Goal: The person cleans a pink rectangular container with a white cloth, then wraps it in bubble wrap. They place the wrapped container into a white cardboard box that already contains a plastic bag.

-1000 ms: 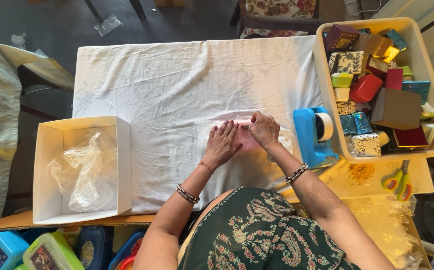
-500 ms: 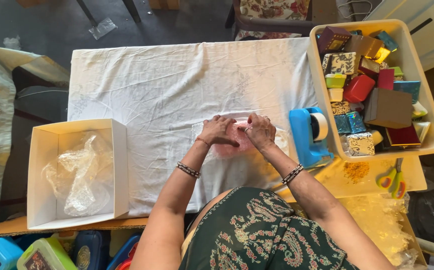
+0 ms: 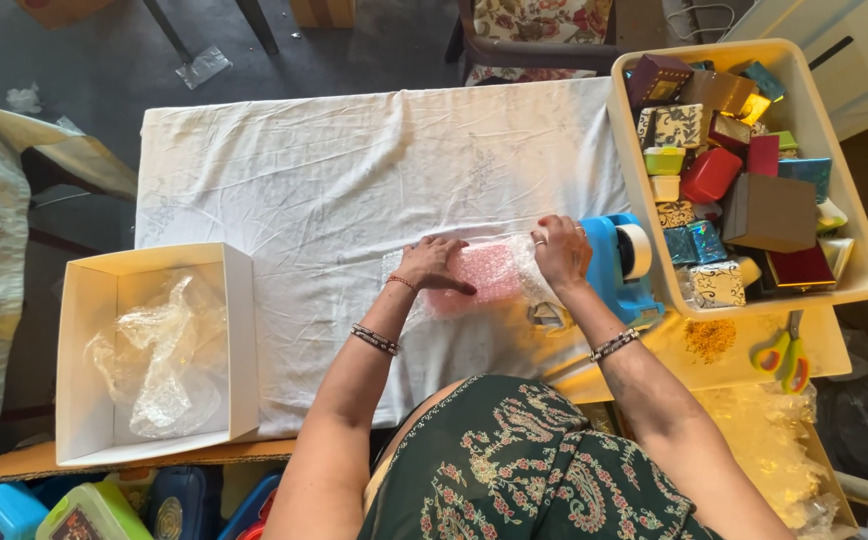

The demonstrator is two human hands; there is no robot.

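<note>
My left hand point(image 3: 432, 266) lies flat on the pink item wrapped in bubble wrap point(image 3: 486, 274), which is on the white cloth of the counter point(image 3: 354, 180), a little to 5 o'clock from its middle. My right hand point(image 3: 562, 252) presses the loose end of the wrap at the 3 o'clock side; both hands are open and pressing, not closed around it. I think the wrap can spring open if I lift one hand, because no tape holds it yet. The blue tape dispenser point(image 3: 622, 262) touches my right hand at 3 o'clock, so I could push it. The cream tub point(image 3: 644, 200) at 2 o'clock is full of small colourful boxes. The white box point(image 3: 239, 330) at 8 o'clock holds only crumpled clear plastic point(image 3: 159, 350).
</note>
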